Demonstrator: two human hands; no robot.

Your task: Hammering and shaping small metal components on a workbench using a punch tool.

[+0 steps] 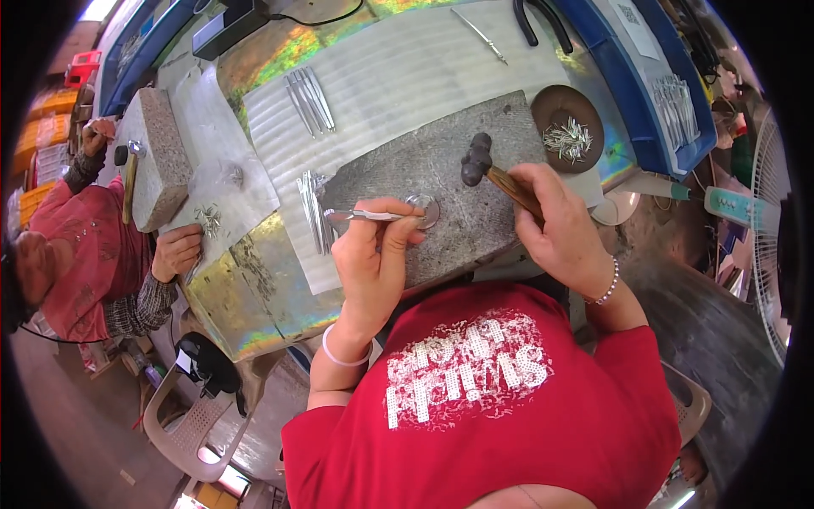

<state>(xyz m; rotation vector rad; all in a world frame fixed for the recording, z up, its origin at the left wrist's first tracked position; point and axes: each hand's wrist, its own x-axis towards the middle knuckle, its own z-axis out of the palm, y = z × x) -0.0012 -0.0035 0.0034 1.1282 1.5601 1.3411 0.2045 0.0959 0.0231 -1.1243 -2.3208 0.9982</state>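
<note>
My left hand (pixel 371 259) pinches a slim silver metal tool (pixel 346 215) between thumb and fingers, holding it nearly level. Its inner end lies at a small round shiny metal disc (pixel 432 212) on a grey stone block (pixel 390 161); whether the two touch is hard to tell. The fingers of my right hand (pixel 560 225) wrap round the wooden handle of a hammer (pixel 514 192). The dark hammer head is above the block, to the right of the disc. Similar slim silver tools (pixel 312 208) lie in a bunch by the block's left end.
A brown bowl (pixel 543 103) of small silver pieces sits right of the block. More slim tools (pixel 309 102) lie on white foam sheeting (pixel 381 89). Blue bins (pixel 619 106) stand at the back right, a fan (pixel 767 229) beyond. At left, a co-worker (pixel 93 254) works beside another stone block (pixel 159 161).
</note>
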